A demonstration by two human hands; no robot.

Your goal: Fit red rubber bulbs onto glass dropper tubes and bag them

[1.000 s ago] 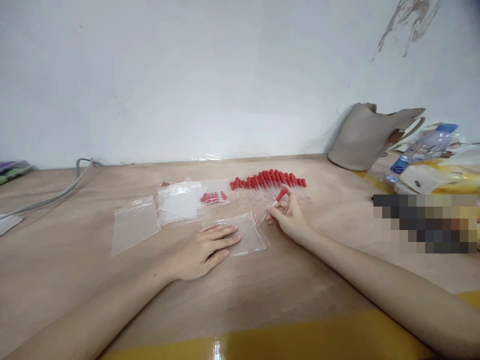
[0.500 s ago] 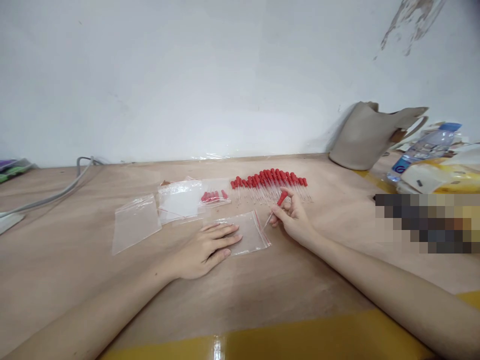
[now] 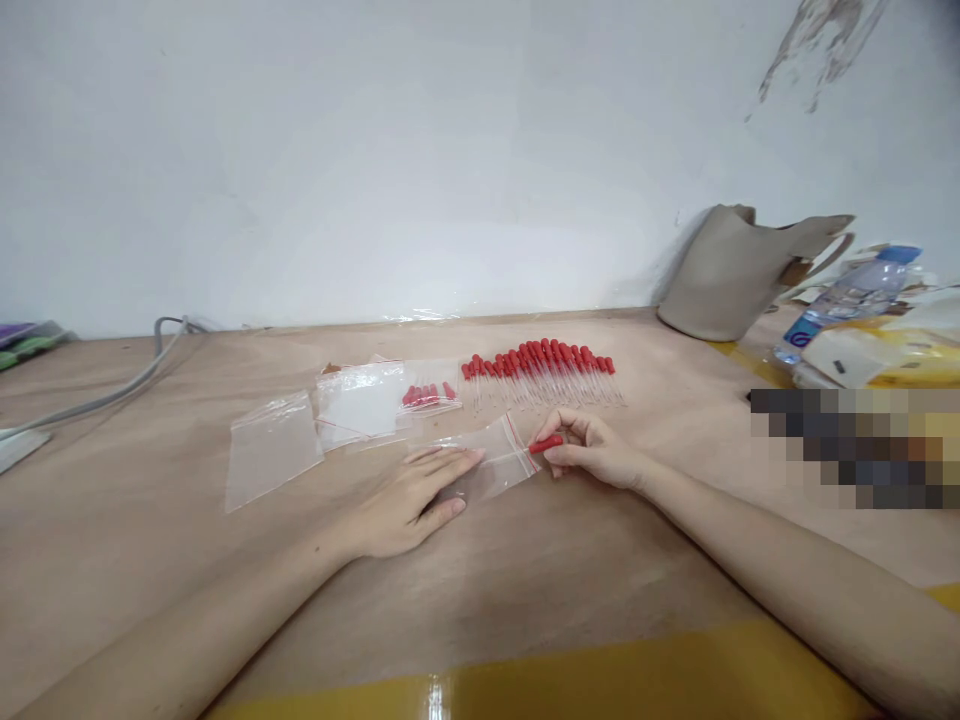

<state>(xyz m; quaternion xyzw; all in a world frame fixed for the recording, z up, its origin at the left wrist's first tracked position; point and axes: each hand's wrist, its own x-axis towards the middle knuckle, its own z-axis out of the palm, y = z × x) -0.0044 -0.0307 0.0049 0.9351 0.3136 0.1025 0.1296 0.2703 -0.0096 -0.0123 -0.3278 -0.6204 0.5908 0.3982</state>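
Note:
My left hand (image 3: 411, 500) lies flat, fingers stretched out, on a clear zip bag (image 3: 495, 475) with a red line at its mouth. My right hand (image 3: 592, 450) pinches a dropper (image 3: 545, 444) by its red rubber bulb. The dropper points left, and its thin clear tube reaches into the bag's mouth. Beyond my right hand lies a row of several like droppers (image 3: 540, 370), red bulbs toward the wall. Further left, a zip bag with several red-bulbed droppers (image 3: 429, 394) inside lies flat.
More clear bags (image 3: 364, 400) overlap left of the filled one, and a single bag (image 3: 271, 450) lies further left. A grey cable (image 3: 127, 385) runs along the left. At right stand a beige bag (image 3: 735, 270), a leaning water bottle (image 3: 847, 300) and a yellow-white packet (image 3: 877, 350).
My right hand has moved down and turned the dropper nearly level, bringing its tube into the bag's mouth. The bag's mouth has shifted and lifted slightly. My left hand stays nearly still.

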